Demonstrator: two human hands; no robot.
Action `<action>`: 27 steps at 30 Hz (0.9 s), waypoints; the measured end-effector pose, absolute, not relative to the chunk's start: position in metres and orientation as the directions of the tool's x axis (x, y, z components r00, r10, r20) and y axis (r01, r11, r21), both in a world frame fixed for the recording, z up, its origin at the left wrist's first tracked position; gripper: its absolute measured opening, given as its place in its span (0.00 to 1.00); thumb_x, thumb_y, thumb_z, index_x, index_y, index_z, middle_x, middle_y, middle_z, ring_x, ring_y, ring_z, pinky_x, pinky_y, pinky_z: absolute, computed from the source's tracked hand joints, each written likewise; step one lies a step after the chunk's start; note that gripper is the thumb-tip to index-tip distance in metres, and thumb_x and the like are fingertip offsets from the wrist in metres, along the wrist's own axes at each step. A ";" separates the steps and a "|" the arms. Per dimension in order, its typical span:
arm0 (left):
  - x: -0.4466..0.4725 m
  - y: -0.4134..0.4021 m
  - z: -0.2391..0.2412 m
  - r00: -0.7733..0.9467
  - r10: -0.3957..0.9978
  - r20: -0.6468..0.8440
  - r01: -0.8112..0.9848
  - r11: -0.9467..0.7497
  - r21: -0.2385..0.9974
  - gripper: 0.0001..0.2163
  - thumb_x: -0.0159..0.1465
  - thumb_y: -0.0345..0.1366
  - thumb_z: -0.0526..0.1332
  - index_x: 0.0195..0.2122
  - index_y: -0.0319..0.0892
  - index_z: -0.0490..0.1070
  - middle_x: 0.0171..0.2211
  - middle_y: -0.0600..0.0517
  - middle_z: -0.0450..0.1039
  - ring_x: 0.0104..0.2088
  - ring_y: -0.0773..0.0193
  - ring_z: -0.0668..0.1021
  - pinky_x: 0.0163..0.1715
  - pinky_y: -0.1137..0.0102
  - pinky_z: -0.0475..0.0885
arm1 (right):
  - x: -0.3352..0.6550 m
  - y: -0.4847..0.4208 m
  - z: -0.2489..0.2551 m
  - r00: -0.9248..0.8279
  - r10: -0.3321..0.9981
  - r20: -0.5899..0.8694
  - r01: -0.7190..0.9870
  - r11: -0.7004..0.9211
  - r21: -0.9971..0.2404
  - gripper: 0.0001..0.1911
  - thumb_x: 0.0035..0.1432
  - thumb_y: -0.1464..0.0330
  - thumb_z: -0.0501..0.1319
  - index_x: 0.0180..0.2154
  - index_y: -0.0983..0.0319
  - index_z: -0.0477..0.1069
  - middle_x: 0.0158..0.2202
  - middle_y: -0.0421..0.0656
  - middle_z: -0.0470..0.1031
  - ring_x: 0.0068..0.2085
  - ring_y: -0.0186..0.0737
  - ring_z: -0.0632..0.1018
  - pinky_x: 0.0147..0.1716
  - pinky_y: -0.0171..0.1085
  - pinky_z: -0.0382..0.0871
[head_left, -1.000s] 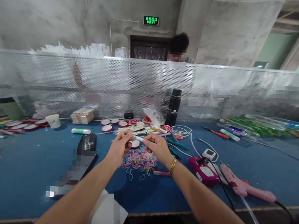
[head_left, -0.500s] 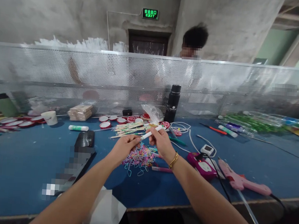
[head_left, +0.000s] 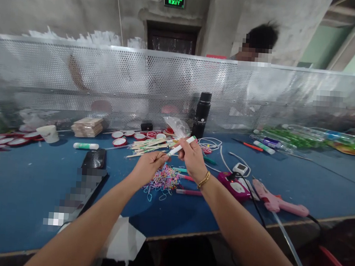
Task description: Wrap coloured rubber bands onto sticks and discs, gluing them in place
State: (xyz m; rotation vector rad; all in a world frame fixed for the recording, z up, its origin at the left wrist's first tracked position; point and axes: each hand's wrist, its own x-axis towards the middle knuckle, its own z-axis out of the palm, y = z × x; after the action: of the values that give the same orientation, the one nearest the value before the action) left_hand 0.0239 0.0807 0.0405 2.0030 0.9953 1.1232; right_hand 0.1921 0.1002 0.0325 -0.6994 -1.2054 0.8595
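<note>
My right hand is closed around a white marker pen with a green end, tilted up to the right. My left hand is pinched shut at the pen's lower tip; what it grips is too small to name, perhaps the cap. Both hands hover above a heap of small coloured rubber bands on the blue table. A gold bracelet circles my right wrist.
Wooden sticks, red-and-white round lids, a black flask, a pink glue gun, a magenta device with cables, and a black phone lie around. A perforated metal screen separates me from a person opposite.
My right hand has tilted the pen from level to pointing up and right. My view has dropped and swung left; the person behind the screen has moved to the right.
</note>
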 end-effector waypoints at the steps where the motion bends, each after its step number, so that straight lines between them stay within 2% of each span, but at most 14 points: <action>1: 0.025 0.081 0.041 0.358 0.834 0.420 0.302 -0.529 0.793 0.13 0.62 0.44 0.60 0.25 0.43 0.74 0.19 0.55 0.63 0.21 0.67 0.62 0.23 0.72 0.56 | 0.193 0.100 0.034 0.145 0.851 0.504 -0.179 0.524 -0.833 0.20 0.57 0.52 0.60 0.25 0.61 0.70 0.14 0.33 0.58 0.17 0.27 0.59 0.18 0.32 0.51; 9: 0.037 0.082 0.050 0.367 0.802 0.470 0.270 -0.576 0.772 0.13 0.64 0.43 0.57 0.29 0.42 0.75 0.21 0.54 0.65 0.23 0.66 0.64 0.25 0.71 0.57 | 0.194 0.101 0.044 0.243 0.809 0.536 -0.117 0.573 -0.811 0.18 0.60 0.54 0.58 0.25 0.59 0.68 0.15 0.34 0.58 0.18 0.29 0.60 0.19 0.33 0.55; 11: 0.033 0.085 0.050 0.361 0.795 0.488 0.332 -0.599 0.729 0.14 0.65 0.43 0.56 0.29 0.42 0.74 0.21 0.54 0.65 0.24 0.66 0.65 0.26 0.71 0.57 | 0.211 0.105 0.052 0.311 0.796 0.519 -0.147 0.580 -0.801 0.17 0.60 0.56 0.58 0.24 0.58 0.66 0.14 0.33 0.57 0.17 0.29 0.59 0.18 0.33 0.55; 13: 0.024 0.089 0.048 0.355 0.803 0.479 0.379 -0.592 0.711 0.14 0.64 0.44 0.57 0.28 0.41 0.73 0.22 0.54 0.66 0.25 0.66 0.65 0.27 0.70 0.58 | 0.239 0.108 0.064 0.498 0.726 0.474 -0.186 0.624 -0.759 0.18 0.61 0.56 0.57 0.23 0.58 0.62 0.14 0.31 0.53 0.16 0.28 0.55 0.15 0.33 0.50; 14: 0.020 0.092 0.047 0.319 0.823 0.470 0.363 -0.564 0.742 0.14 0.64 0.44 0.58 0.28 0.41 0.73 0.22 0.54 0.66 0.25 0.66 0.64 0.27 0.71 0.58 | 0.253 0.108 0.070 0.563 0.681 0.469 -0.198 0.661 -0.723 0.18 0.62 0.57 0.56 0.23 0.57 0.61 0.13 0.31 0.52 0.15 0.28 0.54 0.15 0.33 0.49; 16: 0.015 0.095 0.043 0.252 0.862 0.440 0.236 -0.496 0.836 0.15 0.64 0.46 0.56 0.32 0.41 0.74 0.22 0.55 0.63 0.23 0.68 0.62 0.24 0.71 0.56 | 0.273 0.107 0.078 0.594 0.632 0.497 -0.177 0.706 -0.686 0.17 0.64 0.58 0.54 0.25 0.57 0.62 0.14 0.31 0.52 0.16 0.29 0.56 0.17 0.33 0.53; 18: 0.016 0.096 0.040 0.287 0.871 0.399 0.100 -0.442 0.891 0.15 0.65 0.47 0.57 0.35 0.40 0.74 0.22 0.56 0.62 0.22 0.69 0.62 0.24 0.72 0.55 | 0.273 0.102 0.079 0.477 0.638 0.604 -0.148 0.736 -0.660 0.14 0.64 0.56 0.56 0.30 0.58 0.67 0.16 0.33 0.59 0.18 0.29 0.62 0.19 0.33 0.58; 19: 0.019 0.095 0.039 0.329 0.864 0.382 0.058 -0.422 0.905 0.15 0.64 0.47 0.57 0.35 0.40 0.75 0.22 0.56 0.61 0.22 0.70 0.62 0.24 0.72 0.55 | 0.266 0.099 0.076 0.340 0.687 0.642 -0.145 0.713 -0.686 0.12 0.63 0.56 0.57 0.36 0.57 0.69 0.21 0.35 0.67 0.21 0.31 0.68 0.22 0.34 0.64; 21: 0.023 0.092 0.037 0.364 0.862 0.354 0.026 -0.389 0.921 0.16 0.64 0.48 0.58 0.36 0.39 0.75 0.21 0.57 0.60 0.22 0.71 0.61 0.23 0.73 0.55 | 0.244 0.091 0.066 0.126 0.720 0.682 -0.048 0.691 -0.721 0.12 0.62 0.56 0.59 0.42 0.56 0.69 0.28 0.38 0.76 0.27 0.34 0.75 0.29 0.37 0.71; 24: 0.025 0.089 0.035 0.373 0.869 0.326 0.005 -0.353 0.936 0.17 0.63 0.50 0.59 0.34 0.39 0.75 0.21 0.57 0.61 0.21 0.71 0.60 0.23 0.73 0.54 | 0.214 0.081 0.051 -0.157 0.696 0.701 0.129 0.718 -0.684 0.13 0.58 0.63 0.65 0.45 0.56 0.70 0.40 0.42 0.79 0.44 0.40 0.79 0.45 0.44 0.73; 27: 0.021 0.088 0.033 0.394 0.873 0.286 -0.006 -0.309 0.951 0.18 0.62 0.51 0.61 0.27 0.39 0.71 0.19 0.57 0.60 0.20 0.72 0.59 0.22 0.74 0.53 | 0.203 0.076 0.044 -0.234 0.707 0.667 0.098 0.700 -0.707 0.19 0.52 0.65 0.69 0.45 0.56 0.68 0.43 0.43 0.78 0.47 0.42 0.79 0.48 0.46 0.73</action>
State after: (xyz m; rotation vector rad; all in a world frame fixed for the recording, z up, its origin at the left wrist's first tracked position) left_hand 0.0208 0.0880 0.0335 1.6367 0.7803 1.0840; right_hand 0.2029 0.0764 0.0438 -0.6459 -1.7385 0.6478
